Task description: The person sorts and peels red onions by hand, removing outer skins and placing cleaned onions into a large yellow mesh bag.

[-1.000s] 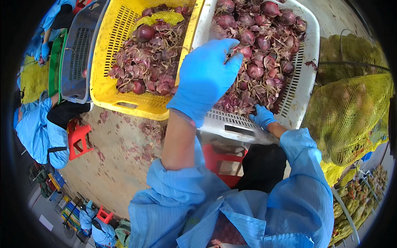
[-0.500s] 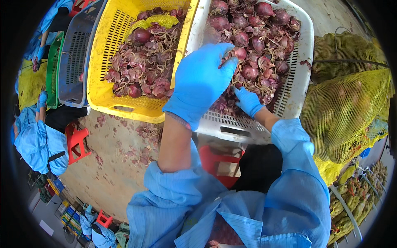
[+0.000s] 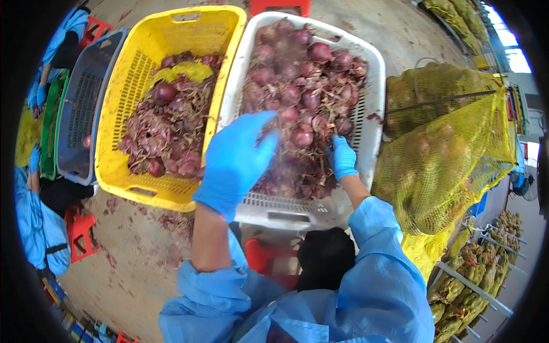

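Note:
My left hand (image 3: 237,163), in a blue glove, hovers over the near left side of a white crate (image 3: 374,77) heaped with red onions (image 3: 301,138) and loose skins. Its thumb and forefinger stand apart with a gap between them; the other fingers are hidden beneath the palm. At the crate's right side, my right hand (image 3: 342,157), gloved too, has its fingers drawn together among the onions. Something dark shows at its fingertips, too small to name. To the left, a yellow crate (image 3: 117,94) holds skins, a few onions and a piece of yellow netting (image 3: 194,71).
Yellow mesh sacks (image 3: 423,166) bulge close on the right. Beyond the yellow crate stand a grey-blue crate (image 3: 71,151) and a green one (image 3: 52,137). Co-workers in blue sit at the far left, beside a red stool (image 3: 81,234). Skins litter the floor.
The whole view has shifted, so the crates now sit further left and lower. My right hand has turned, its fingers pointing more away from me. My left hand stays over the crate's left side.

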Demonstrator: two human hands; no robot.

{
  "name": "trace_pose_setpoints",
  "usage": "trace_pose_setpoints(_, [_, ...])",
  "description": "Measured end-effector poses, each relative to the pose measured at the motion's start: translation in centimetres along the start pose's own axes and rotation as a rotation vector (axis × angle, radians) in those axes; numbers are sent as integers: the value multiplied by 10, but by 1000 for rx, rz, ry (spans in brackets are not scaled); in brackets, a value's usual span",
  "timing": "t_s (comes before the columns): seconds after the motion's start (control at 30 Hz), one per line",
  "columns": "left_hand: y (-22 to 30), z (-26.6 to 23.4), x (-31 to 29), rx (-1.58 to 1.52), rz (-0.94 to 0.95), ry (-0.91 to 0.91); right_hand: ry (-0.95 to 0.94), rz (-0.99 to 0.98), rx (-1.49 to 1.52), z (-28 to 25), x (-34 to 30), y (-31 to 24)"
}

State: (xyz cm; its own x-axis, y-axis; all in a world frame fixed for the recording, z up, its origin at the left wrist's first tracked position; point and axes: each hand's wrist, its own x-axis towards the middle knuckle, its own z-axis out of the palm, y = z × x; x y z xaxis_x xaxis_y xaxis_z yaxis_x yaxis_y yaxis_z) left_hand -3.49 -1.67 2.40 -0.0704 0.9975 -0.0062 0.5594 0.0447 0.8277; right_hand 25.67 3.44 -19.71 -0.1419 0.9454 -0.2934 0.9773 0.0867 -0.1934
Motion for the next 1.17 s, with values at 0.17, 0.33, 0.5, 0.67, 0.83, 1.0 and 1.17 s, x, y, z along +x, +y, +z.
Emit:
trace_pose_setpoints(0.17, [-1,2,2,19,-4,-18,-193,-67,-281,22,-4,14])
trace_pose_setpoints(0.33, [-8,5,3,49,80,17,-108,-216,-292,33,7,26])
trace_pose_setpoints(0.5, [1,3,3,0,-19,-36,-64,122,144,29,21,39])
trace_pose_setpoints(0.67, [-17,0,-1,11,123,166,-266,251,1509,-80,28,-64])
trace_pose_setpoints(0.83, [10,-15,6,-333,81,385,-434,-93,1853,-164,27,-222])
trace_pose_setpoints(1.0, [17,-29,10,-437,138,689,-256,-732,1339,-127,25,-311])
trace_pose_setpoints(1.17, [8,-31,10,-632,29,600,-326,-718,1334,-60,36,-311])
